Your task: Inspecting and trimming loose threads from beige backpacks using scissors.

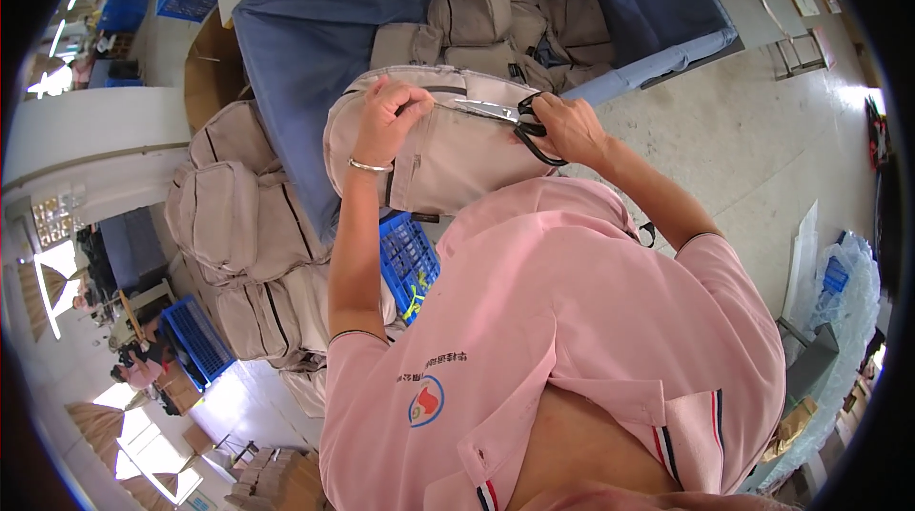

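A beige backpack (467, 160) with dark zippers lies across my front, against the edge of a large blue fabric-lined bin. My right hand (572, 130) is closed round the black handles of a pair of scissors (493, 110). The blades point left over the top of the backpack. Just left of the scissors' tips, my left hand (389, 118) is pinched at the backpack's surface, a metal bangle on its wrist. What its fingertips hold is too small to make out.
The blue bin (305, 44) ahead holds several beige backpacks (515, 20). More beige backpacks (248, 215) are piled to the left. A blue plastic crate (408, 254) stands below my left forearm. Clear plastic wrapping (848, 292) lies at the right.
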Demonstrator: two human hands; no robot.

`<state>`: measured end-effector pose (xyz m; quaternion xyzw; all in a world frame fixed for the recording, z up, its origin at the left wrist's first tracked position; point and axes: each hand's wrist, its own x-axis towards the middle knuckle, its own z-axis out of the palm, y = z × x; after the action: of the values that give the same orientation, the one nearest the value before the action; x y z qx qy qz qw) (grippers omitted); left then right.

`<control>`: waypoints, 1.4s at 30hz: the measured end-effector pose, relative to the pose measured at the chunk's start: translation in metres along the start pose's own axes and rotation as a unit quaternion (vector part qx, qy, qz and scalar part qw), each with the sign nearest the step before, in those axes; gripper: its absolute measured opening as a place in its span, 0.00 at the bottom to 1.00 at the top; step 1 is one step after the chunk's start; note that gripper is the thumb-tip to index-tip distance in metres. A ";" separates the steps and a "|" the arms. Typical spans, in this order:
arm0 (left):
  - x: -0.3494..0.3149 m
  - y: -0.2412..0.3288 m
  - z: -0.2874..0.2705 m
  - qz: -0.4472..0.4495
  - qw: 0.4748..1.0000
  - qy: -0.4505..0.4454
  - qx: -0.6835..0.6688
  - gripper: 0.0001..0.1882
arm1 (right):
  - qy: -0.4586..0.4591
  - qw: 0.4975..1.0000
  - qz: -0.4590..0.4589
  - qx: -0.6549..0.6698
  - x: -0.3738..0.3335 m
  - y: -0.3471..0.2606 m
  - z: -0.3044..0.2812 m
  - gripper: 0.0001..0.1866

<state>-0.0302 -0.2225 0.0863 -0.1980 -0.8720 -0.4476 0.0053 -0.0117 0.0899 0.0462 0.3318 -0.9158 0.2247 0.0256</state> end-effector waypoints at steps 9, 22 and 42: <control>-0.005 0.042 -0.052 0.040 0.996 0.057 0.047 0.02 | 0.203 0.945 0.228 0.116 0.019 0.004 -0.036 0.24; -0.044 0.098 -0.054 0.042 0.986 0.098 0.129 0.02 | 0.136 0.743 0.148 0.639 0.016 0.027 -0.062 0.13; -0.089 0.122 -0.064 -0.064 0.963 0.192 0.179 0.12 | 0.254 0.789 0.186 0.527 -0.014 0.057 -0.087 0.09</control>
<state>0.0837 -0.2395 0.2036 -0.0482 -0.9311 -0.3137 0.1795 -0.0450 0.1747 0.0991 0.0484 -0.6596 0.7492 0.0359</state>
